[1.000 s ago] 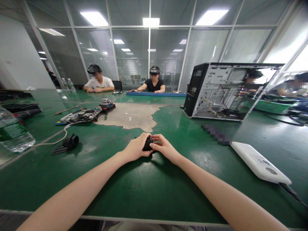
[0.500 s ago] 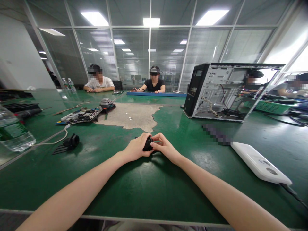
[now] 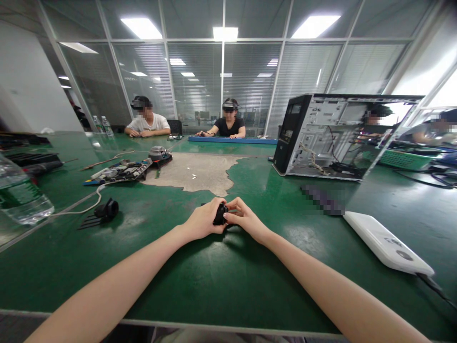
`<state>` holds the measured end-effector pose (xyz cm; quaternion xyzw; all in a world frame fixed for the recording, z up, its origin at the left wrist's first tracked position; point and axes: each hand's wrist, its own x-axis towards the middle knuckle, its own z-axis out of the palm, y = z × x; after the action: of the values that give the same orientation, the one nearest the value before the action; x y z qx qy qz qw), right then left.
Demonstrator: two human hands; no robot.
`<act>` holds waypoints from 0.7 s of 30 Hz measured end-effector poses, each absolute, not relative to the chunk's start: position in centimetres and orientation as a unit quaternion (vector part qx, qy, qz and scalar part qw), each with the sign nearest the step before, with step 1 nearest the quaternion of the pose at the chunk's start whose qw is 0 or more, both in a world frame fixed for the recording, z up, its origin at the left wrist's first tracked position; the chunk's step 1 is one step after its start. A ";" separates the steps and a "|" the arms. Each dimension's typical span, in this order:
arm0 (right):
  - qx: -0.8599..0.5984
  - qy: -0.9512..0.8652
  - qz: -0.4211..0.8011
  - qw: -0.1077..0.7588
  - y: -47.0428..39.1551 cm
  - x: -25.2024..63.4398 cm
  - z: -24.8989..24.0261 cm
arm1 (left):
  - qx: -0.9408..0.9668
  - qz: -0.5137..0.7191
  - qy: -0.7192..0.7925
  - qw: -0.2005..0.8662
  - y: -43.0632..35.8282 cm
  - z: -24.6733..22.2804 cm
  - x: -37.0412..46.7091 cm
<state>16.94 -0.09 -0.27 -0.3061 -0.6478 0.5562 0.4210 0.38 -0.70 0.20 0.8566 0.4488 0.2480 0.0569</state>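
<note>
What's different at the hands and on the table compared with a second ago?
Nothing visibly: no thing has moved, been picked up or been let go. The left hand and right hand still hold the small black part; the white device and open computer case stay put.

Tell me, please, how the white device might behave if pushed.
The white device would probably slide rather than tip, since it lies flat. Its smooth-looking surface may be slippery, and the dark cable at its near end could drag.
</note>
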 end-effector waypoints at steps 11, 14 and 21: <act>-0.357 -0.637 0.546 0.411 0.3 16.7 -0.9 | 0.853 0.254 0.452 0.067 -0.6 0.1 0.4; -0.336 -0.650 0.549 0.405 0.1 16.8 -0.6 | 0.851 0.250 0.458 0.069 -0.7 0.2 0.4; -0.305 -0.652 0.557 0.414 -0.2 16.9 -0.4 | 0.853 0.252 0.451 0.069 -0.8 0.4 0.4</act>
<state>16.89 -0.20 -0.36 -0.3054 -0.6517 0.5574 0.4139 0.41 -0.76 0.35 0.8534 0.4511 0.2518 0.0688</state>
